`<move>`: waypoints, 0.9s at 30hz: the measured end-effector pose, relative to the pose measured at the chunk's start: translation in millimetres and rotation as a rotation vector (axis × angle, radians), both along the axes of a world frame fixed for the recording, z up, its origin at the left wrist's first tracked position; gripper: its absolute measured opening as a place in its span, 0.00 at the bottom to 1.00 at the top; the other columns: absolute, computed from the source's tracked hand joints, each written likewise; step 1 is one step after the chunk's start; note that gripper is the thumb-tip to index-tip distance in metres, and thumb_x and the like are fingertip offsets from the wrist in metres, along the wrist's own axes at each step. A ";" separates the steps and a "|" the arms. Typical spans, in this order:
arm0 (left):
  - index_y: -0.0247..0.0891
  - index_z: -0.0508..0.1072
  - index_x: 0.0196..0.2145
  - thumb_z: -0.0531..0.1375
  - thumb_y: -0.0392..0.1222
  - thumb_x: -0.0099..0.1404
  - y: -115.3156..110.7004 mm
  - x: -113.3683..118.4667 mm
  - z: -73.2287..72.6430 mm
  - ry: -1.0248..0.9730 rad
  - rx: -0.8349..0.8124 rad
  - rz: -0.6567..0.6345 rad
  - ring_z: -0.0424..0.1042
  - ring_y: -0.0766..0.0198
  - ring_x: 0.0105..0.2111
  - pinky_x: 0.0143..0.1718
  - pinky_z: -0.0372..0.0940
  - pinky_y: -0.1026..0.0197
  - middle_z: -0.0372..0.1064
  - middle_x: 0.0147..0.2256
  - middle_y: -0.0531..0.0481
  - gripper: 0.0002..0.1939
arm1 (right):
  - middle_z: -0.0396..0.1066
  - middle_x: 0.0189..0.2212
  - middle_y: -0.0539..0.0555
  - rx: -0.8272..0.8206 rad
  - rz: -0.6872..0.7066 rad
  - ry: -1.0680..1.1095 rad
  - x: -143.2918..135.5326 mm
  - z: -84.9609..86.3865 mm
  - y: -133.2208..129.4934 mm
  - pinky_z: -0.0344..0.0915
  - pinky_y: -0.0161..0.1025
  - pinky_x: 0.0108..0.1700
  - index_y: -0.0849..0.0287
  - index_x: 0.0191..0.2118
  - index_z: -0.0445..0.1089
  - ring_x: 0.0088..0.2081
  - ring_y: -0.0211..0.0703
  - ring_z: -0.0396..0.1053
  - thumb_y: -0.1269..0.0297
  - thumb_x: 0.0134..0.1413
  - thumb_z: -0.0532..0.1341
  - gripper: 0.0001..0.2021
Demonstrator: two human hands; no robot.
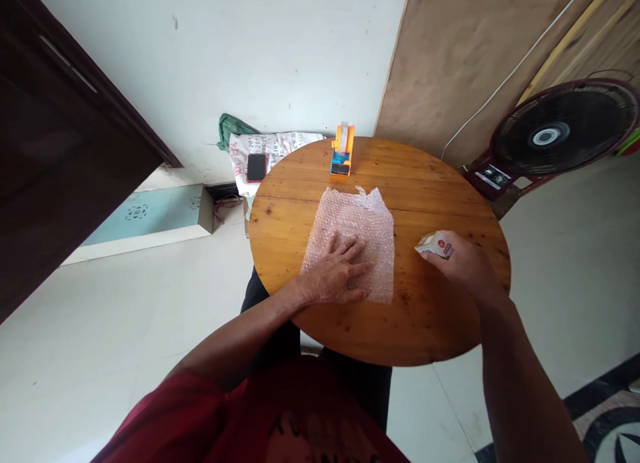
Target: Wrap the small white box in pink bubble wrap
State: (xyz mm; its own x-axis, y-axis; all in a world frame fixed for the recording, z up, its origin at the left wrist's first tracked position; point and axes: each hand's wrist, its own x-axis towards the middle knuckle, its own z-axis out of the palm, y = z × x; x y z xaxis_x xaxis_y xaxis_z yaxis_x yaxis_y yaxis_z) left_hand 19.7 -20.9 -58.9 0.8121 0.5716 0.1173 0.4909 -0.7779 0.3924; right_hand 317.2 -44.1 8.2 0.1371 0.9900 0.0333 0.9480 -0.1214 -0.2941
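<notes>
A sheet of pinkish clear bubble wrap (357,213) lies flat on the round wooden table (425,330). My left hand (340,273) rests palm down on it, with the fingers spread. Over the table's right part, my right hand (465,260) grips a small white box (436,244) with a red mark, its end showing past my fingers. The box is apart from the bubble wrap, to its right. Part of the box is hidden by my hand.
An orange and blue tape dispenser (343,153) stands at the table's far edge. Behind the table's left edge, a phone (257,168) lies on a printed white sack (240,146). A large black fan (550,136) stands to the right.
</notes>
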 end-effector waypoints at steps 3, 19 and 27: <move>0.43 0.67 0.64 0.61 0.58 0.65 0.2 0.6 2.0 0.003 -0.008 -0.004 0.44 0.35 0.71 0.67 0.30 0.25 0.47 0.70 0.35 0.33 | 0.77 0.35 0.54 0.072 -0.011 0.420 -25.0 28.2 -14.4 0.69 0.47 0.38 0.52 0.45 0.72 0.36 0.52 0.74 0.52 0.50 0.66 0.17; 0.41 0.68 0.63 0.66 0.53 0.60 1.1 -0.5 4.8 -0.122 0.005 -0.015 0.44 0.32 0.70 0.67 0.36 0.22 0.53 0.68 0.37 0.35 | 0.78 0.32 0.51 -0.127 0.201 1.399 -118.3 -52.8 50.7 0.69 0.41 0.42 0.57 0.37 0.76 0.35 0.44 0.74 0.56 0.44 0.68 0.14; 0.39 0.79 0.40 0.59 0.40 0.65 5.8 -34.4 10.8 -0.314 -0.028 0.192 0.71 0.53 0.49 0.56 0.64 0.45 0.75 0.45 0.44 0.09 | 0.75 0.36 0.49 -0.140 0.323 1.184 -105.1 -56.0 56.4 0.66 0.39 0.42 0.57 0.41 0.74 0.37 0.42 0.71 0.57 0.44 0.69 0.17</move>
State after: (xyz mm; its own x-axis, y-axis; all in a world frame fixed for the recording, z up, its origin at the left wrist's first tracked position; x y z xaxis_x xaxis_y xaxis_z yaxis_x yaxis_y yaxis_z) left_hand -14.6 -15.1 -48.1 0.6163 0.7170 0.3257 0.4794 -0.6697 0.5673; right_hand 212.1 12.2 -47.9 -0.2407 0.9691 -0.0535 0.0990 -0.0303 -0.9946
